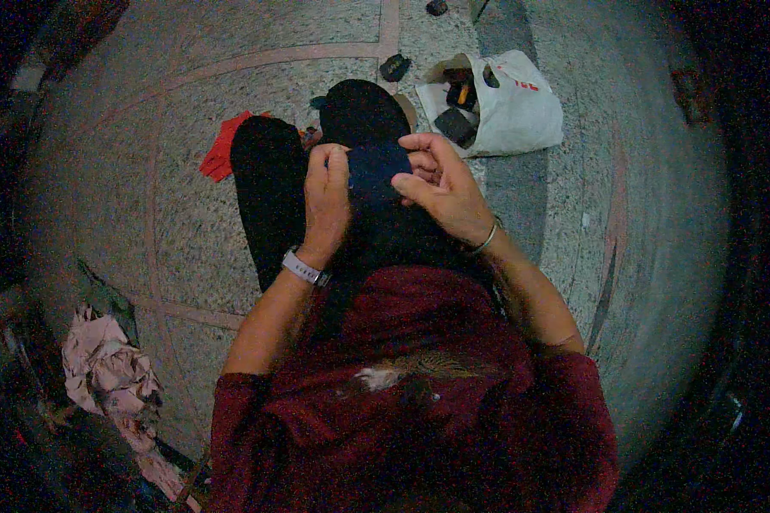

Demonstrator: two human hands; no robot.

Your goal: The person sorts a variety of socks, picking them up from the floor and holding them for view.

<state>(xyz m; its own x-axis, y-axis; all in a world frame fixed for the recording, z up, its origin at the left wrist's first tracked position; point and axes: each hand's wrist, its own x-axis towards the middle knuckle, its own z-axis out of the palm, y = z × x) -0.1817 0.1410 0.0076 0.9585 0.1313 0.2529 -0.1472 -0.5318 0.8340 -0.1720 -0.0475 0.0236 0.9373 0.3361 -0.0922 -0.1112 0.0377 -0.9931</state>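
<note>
A flat dark blue piece, perhaps cloth [378, 168], lies between my hands above my black-trousered knee. My left hand [326, 192] pinches its left edge, thumb and fingers closed together. At its right edge is my right hand [445, 184], with the index finger and thumb curved apart along the edge and the other fingers curled in. The exact grip there is hard to see in the dim light. Just beyond, between and beside my knees, small coloured bits [310, 135] lie partly hidden.
On the speckled floor, a white plastic bag [522, 107] lies open at the far right with dark items [456, 126] inside. A red cloth-like item [224, 150] is left of my knees. A small black object [394, 67] lies ahead. Crumpled pinkish paper or cloth [111, 363] sits at lower left.
</note>
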